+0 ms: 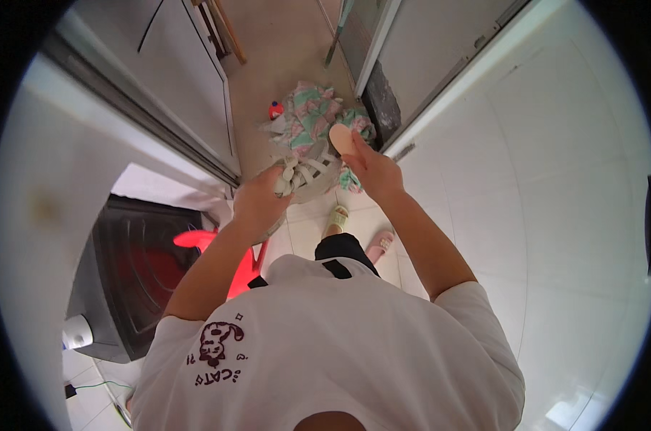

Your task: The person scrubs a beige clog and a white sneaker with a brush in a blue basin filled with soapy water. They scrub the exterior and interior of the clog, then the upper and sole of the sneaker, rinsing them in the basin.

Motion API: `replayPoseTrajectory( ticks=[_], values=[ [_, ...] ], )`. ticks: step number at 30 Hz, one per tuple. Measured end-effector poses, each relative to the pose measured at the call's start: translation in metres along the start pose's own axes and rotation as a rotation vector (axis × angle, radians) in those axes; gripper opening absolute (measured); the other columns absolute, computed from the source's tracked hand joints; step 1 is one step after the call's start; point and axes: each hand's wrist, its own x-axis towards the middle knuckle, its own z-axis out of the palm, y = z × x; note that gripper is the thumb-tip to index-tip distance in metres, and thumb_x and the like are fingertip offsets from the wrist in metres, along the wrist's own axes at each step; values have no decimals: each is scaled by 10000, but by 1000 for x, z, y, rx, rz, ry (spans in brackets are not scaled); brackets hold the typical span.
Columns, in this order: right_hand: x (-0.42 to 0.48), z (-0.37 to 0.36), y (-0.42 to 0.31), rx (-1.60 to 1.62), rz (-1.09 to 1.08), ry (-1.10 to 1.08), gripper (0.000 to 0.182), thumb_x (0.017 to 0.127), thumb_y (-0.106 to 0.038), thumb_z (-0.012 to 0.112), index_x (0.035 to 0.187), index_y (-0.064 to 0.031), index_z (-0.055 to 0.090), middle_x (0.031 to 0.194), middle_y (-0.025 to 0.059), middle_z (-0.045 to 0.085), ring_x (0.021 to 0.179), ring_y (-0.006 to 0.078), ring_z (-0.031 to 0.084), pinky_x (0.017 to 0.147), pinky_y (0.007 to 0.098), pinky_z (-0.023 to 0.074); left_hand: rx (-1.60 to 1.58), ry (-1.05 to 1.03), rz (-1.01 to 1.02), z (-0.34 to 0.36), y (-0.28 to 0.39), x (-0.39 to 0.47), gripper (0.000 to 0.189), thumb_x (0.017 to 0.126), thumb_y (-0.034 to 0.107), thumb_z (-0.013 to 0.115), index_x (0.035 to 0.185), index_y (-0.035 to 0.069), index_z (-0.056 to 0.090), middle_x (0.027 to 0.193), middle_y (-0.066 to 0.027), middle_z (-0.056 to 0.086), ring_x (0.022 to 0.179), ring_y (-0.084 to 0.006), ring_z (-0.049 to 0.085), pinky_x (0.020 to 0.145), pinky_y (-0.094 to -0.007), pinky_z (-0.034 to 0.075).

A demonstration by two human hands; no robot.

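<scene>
My left hand (pixel 263 202) is closed around a pale strappy sandal (pixel 309 169) with a bow-like strap, held out in front of my body. Translucent material, possibly a plastic bag, shows around and below the sandal. In my right hand (pixel 376 169), a flat peach-coloured piece with a rounded end (pixel 341 139) is pinched between thumb and fingers; it looks like a sole, but its kind is unclear. The two held things are close together. Beyond them a pink, green and white patterned cloth (pixel 312 110) lies heaped on the floor, partly hidden by the sandal.
A red bottle with a blue cap (pixel 275 110) stands beside the cloth. Door panels (pixel 180 81) flank the doorway. At left are a red plastic stool (pixel 244 277), a dark-topped appliance (pixel 147 269) and a white roll (pixel 77 331). Below are yellowish (pixel 336 220) and pink slippers (pixel 379 245).
</scene>
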Motion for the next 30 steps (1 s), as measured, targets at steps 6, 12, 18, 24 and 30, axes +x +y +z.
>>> replayPoseTrajectory(
  ticks=[6,12,18,24,30],
  values=[
    [81,-13,15,-44,-271,-57,557,856,-453,529,1345,-231,382,875,147,638,794,332,612,662,409,475,162,36,16,-6,36,97,449,696,241,687,1079,58,540,955,-159,623,893,-340,595,756,-421,462],
    [167,-63,27,-7,-172,-87,535,868,-461,502,1340,-239,385,925,149,636,814,339,609,692,410,476,98,22,-82,-5,62,169,522,695,262,720,1130,39,537,1035,-175,614,954,-338,589,826,-404,458],
    [227,-68,42,-70,-192,-138,541,873,-467,500,1341,-221,390,923,141,641,828,347,606,718,404,470,91,157,-24,-2,54,213,435,704,247,690,1064,44,554,989,-160,610,917,-344,579,769,-417,456],
    [313,-57,92,864,235,-98,547,886,-485,486,1304,-137,430,861,70,631,649,231,563,586,368,423,-71,254,5,-4,40,266,464,671,228,739,1062,51,565,942,-168,618,856,-344,597,728,-395,478],
    [388,-59,58,1371,206,-156,862,708,-720,538,1317,-133,373,1234,117,500,1050,249,525,819,336,454,-282,256,160,-16,19,359,505,630,189,784,1059,42,561,909,-120,637,838,-259,630,751,-343,488]
  ],
)
